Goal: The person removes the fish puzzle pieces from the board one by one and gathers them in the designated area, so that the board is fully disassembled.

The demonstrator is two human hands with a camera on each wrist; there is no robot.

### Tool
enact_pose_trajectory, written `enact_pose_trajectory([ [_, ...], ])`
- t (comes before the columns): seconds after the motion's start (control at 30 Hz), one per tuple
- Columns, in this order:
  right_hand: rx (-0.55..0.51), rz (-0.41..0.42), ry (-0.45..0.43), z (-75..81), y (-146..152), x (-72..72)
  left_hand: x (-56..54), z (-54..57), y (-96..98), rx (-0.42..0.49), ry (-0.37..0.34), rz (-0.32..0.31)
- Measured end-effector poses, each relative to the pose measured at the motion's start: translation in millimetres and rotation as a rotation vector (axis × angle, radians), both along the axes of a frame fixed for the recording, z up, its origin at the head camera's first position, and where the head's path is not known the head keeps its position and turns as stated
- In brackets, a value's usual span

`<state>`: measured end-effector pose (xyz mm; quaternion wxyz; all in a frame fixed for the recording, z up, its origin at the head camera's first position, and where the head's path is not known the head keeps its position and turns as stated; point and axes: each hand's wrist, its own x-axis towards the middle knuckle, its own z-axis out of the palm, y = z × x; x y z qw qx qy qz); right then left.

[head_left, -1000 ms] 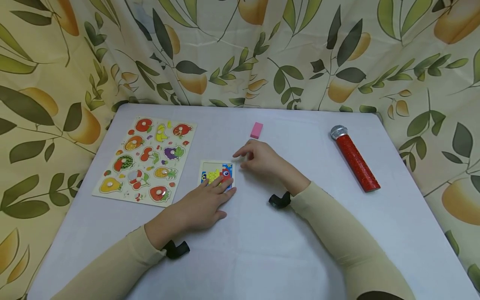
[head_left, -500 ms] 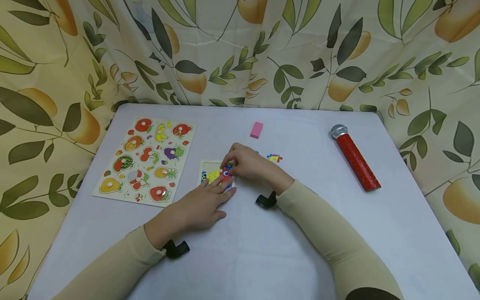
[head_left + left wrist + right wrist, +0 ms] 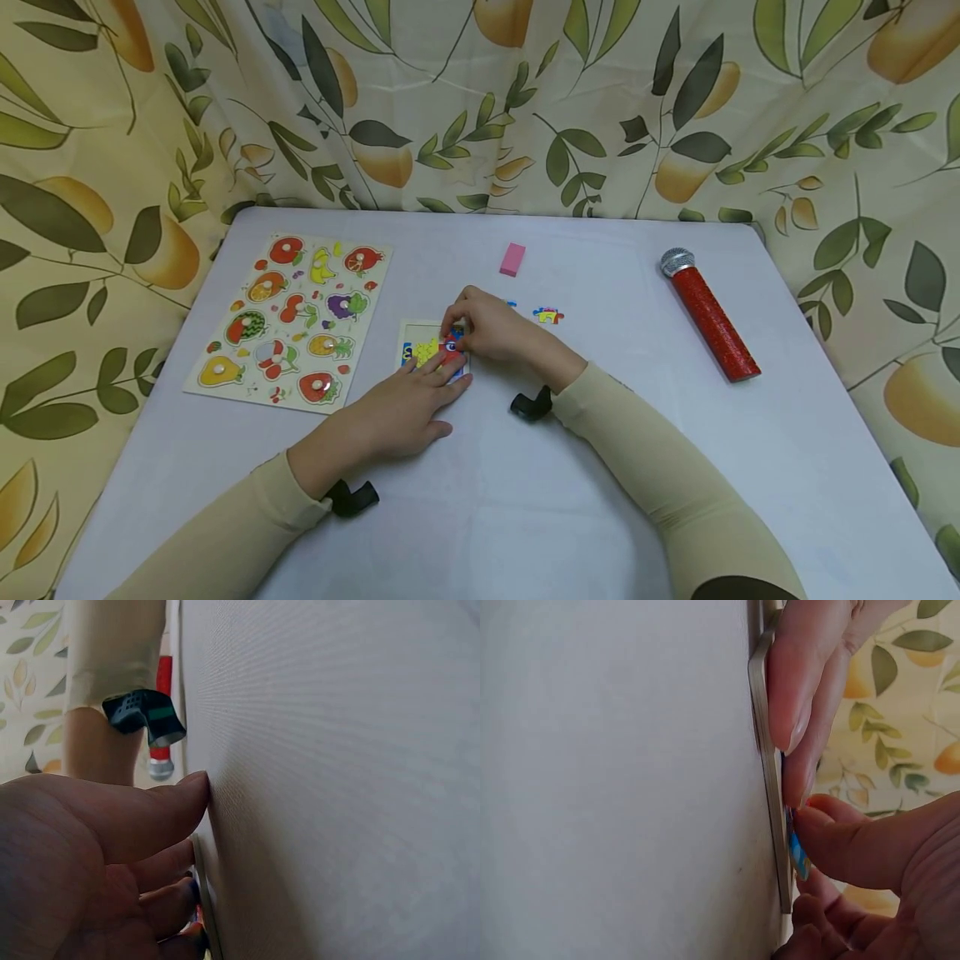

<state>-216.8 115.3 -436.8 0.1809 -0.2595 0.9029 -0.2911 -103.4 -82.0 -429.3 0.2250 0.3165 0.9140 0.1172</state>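
Right wrist view: pinched tilted blue jigsaw piece (image 3: 800,857) in right hand (image 3: 506,332), over far right corner of pale wooden rectangular tray (image 3: 775,795).
Rested left hand (image 3: 393,410) (fingers straight) on tray, just beside piece.

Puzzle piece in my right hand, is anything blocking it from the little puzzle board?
Nothing visible stands between the puzzle piece pinched in your right hand and the puzzle board; it is right at the board. Your left hand has fingers on the board close beside it, which might crowd it slightly.
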Motion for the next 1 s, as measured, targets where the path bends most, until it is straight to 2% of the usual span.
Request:
enact_pose_trajectory([
  [0.7, -0.016, -0.007, 0.12, 2.5, -0.4, 7.7, 1.3, 2.3, 1.3, 0.001, -0.001, 0.007],
  [1.0, -0.088, -0.047, 0.084, 2.8, 0.3, 9.9, 1.5, 1.0, 1.4, 0.004, 0.005, 0.004],
])
